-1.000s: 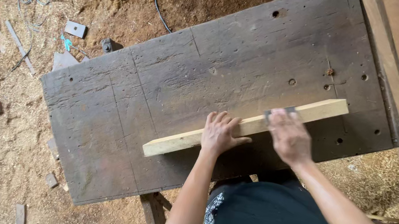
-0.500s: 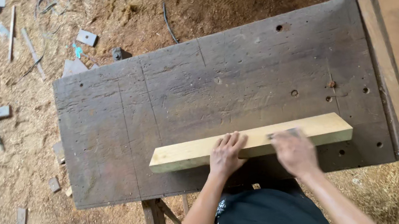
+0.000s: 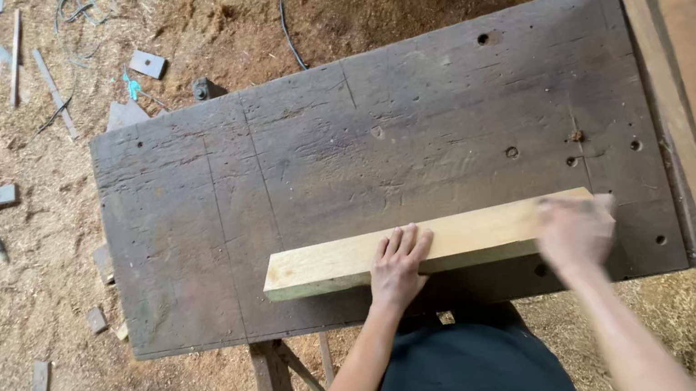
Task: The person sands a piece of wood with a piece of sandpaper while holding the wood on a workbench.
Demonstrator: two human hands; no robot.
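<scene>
Sawdust floor (image 3: 13,283), dark pitted table (image 3: 298,160); pale wooden plank (image 3: 461,240) lies slanted along its near edge. Left hand (image 3: 398,267) flat on plank, fingers released; right hand (image 3: 575,231) (blurred) at far end, grip indeterminable.

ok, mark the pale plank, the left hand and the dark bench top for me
pale plank (image 3: 328,268), head view, bare top face near its left end
left hand (image 3: 397,270), head view, back of the hand, flat on the plank
dark bench top (image 3: 210,193), head view, bare surface left of the plank
</scene>
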